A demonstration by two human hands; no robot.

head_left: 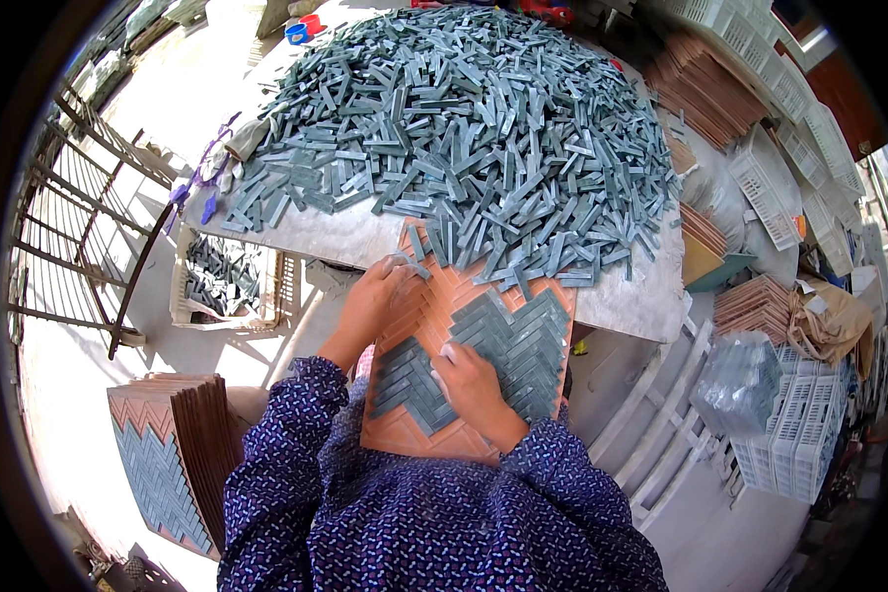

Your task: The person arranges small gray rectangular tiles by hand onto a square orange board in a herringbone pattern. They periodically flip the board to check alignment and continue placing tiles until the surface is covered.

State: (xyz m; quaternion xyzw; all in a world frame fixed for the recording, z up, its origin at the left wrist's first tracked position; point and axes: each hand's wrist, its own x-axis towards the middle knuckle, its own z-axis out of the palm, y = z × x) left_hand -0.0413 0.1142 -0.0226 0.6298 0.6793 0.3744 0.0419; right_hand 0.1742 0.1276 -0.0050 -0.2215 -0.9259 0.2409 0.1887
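An orange ridged mould tray [405, 434] lies tilted against the table edge over my lap. It is partly filled with grey-green tile strips in a herringbone pattern [518, 340]. My left hand [375, 301] rests on the tray's upper left, fingers closed on one or two tile strips [409, 264]. My right hand [469, 380] presses on the laid strips near the tray's middle. A big heap of loose grey-green tile strips [464, 128] covers the marble tabletop [345, 242] just beyond the tray.
A stack of filled orange trays [173, 444] stands at my lower left. A basket of tile strips [222, 281] sits below the table's left end, beside a metal rack [79, 217]. White plastic crates [794, 434] and stacked empty trays [705, 89] crowd the right.
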